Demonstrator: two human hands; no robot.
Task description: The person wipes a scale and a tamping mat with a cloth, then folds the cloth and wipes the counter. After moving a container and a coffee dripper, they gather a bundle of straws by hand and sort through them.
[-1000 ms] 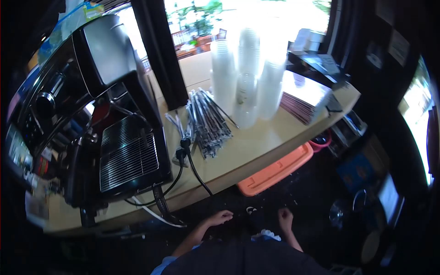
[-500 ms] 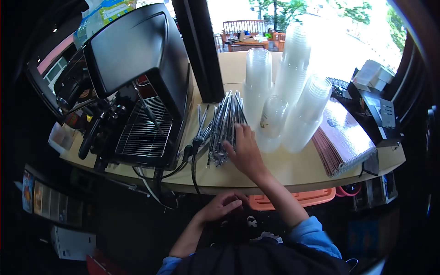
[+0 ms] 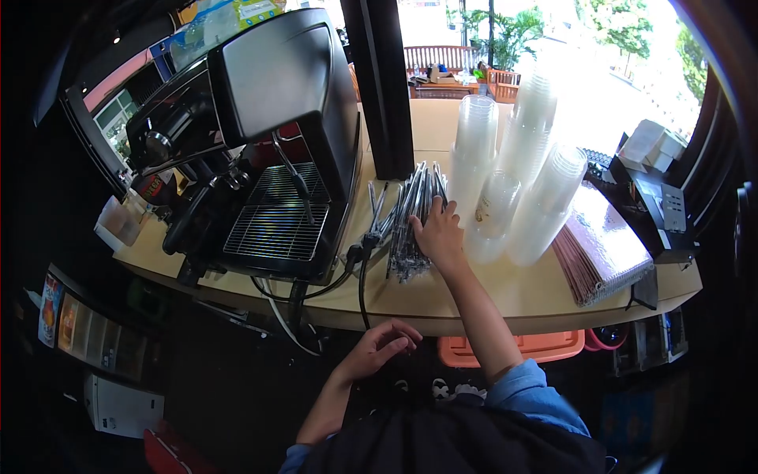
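My right hand (image 3: pixel 440 235) rests on the right side of a pile of dark straws in clear wrappers (image 3: pixel 412 237), its fingers spread and the thumb reaching over the pile. Just right of the fingertips stand tall stacks of clear plastic cups; the nearest, shorter cup stack (image 3: pixel 497 207) bears a small gold print. My left hand (image 3: pixel 377 347) hangs in front of the counter edge, below the straws, with fingers loosely stretched, thumb apart and nothing in it.
A black and steel espresso machine (image 3: pixel 280 79) fills the counter's left side, its black cables (image 3: pixel 355 257) running beside the straws. Spiral-bound menus (image 3: pixel 604 245) lie right of the cups, near a black device (image 3: pixel 659 201). An orange lid (image 3: pixel 513 347) shows below the counter (image 3: pixel 489 304).
The whole scene has shifted right in the view as my head turned left. My right hand's fingers have spread more over the straws; my left hand stays low before the counter.
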